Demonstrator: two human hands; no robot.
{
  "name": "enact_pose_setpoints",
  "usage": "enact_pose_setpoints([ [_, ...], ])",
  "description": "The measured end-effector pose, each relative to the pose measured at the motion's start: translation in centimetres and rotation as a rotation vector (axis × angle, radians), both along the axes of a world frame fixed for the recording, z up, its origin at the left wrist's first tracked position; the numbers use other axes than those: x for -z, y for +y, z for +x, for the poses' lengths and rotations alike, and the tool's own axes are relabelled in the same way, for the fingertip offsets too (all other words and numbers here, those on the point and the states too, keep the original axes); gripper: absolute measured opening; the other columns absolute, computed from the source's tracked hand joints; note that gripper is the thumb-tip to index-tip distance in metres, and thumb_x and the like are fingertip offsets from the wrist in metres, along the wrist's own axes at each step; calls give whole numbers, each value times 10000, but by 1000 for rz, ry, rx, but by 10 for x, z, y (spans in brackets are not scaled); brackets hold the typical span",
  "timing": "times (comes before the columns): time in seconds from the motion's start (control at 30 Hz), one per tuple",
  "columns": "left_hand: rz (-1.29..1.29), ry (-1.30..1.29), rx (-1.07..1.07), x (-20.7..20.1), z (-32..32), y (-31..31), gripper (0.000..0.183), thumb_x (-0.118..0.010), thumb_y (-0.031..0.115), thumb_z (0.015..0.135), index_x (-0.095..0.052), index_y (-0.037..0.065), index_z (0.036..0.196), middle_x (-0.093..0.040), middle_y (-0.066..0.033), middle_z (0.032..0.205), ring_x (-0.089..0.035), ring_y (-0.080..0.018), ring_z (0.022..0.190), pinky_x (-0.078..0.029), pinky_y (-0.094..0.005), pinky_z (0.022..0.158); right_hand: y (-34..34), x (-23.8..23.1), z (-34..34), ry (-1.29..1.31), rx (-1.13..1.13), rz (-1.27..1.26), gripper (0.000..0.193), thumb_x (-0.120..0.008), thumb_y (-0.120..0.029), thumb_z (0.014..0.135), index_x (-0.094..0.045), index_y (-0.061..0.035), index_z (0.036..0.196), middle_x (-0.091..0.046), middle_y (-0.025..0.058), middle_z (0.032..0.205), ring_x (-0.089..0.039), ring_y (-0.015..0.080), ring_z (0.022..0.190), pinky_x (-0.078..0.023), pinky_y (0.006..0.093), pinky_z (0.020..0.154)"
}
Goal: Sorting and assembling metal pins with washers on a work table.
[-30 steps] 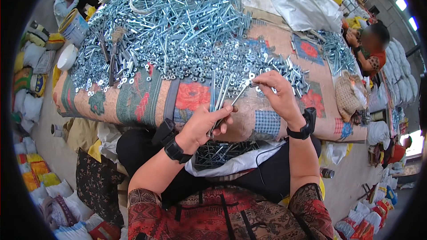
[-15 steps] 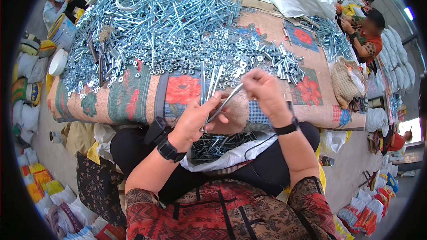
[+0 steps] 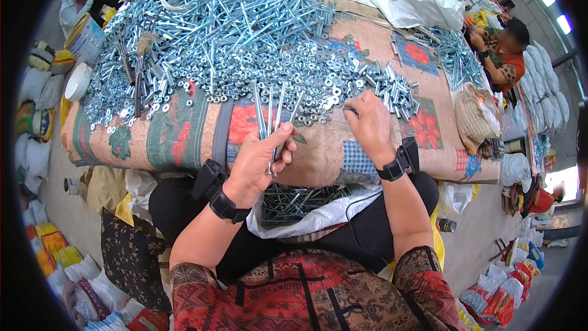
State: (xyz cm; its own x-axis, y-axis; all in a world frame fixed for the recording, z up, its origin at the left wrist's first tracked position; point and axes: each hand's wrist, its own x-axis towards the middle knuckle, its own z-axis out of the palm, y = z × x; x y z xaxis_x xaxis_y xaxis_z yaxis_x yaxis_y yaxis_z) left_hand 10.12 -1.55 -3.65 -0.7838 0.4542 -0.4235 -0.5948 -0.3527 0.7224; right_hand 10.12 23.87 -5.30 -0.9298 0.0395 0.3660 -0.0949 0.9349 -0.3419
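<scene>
Your left hand [image 3: 256, 158] is closed around a few long bolts [image 3: 260, 113], held on the near side of the heap of nuts and washers [image 3: 300, 79]. The bolts fan upward from your grip, upper ends toward the heap, lower ends showing beneath your fingers. Your right hand [image 3: 371, 124] is at the heap's near right border, fingers bent and tips drawn together; you can't tell from this view whether they pinch anything.

A gap separates your hands, with patterned cloth [image 3: 318, 153] showing through it on the heap's near side. That strip runs down to the curved cloth edge [image 3: 331, 178], close by your left wrist. Below the edge, farther to the heap's near side, an open white sack [image 3: 294, 231] lies across your lap.

Metal sleeves [image 3: 397, 95] border the heap on its right, with more cloth past them, then a woven bag [image 3: 473, 119]. Dark tools [image 3: 139, 89] rest at its left end. Beyond its far side, a tangle of bolts [image 3: 239, 18] closes off the room.
</scene>
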Motion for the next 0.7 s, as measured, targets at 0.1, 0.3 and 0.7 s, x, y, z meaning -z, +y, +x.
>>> enact_pose_setpoints([
  [0.1, 24, -14, -10, 2, 0, 0, 210, -604, 234, 935, -618, 26, 953, -603, -18, 708, -549, -55, 523, -330, -170, 384, 0, -3, -6, 61, -55, 95, 194, -706, -96, 722, -697, -83, 916, -581, 112, 806, -599, 302, 784, -474, 391, 684],
  [0.3, -23, 12, -24, -2, -9, 0, 199, -590, 236, 941, -613, 38, 933, -600, -10, 700, -542, -54, 517, -327, -173, 384, -9, -7, -14, -202, -193, -513, 154, -661, -95, 774, -684, -26, 911, -638, 127, 794, -621, 245, 707, -482, 328, 650],
  [0.7, -17, 26, -20, -4, 4, 0, 211, -584, 246, 947, -593, 35, 947, -592, -17, 695, -527, -66, 517, -320, -179, 391, -18, -1, 2, -94, -159, -141, 115, -682, -91, 744, -643, -42, 840, -600, 131, 812, -598, 307, 777, -472, 390, 686],
])
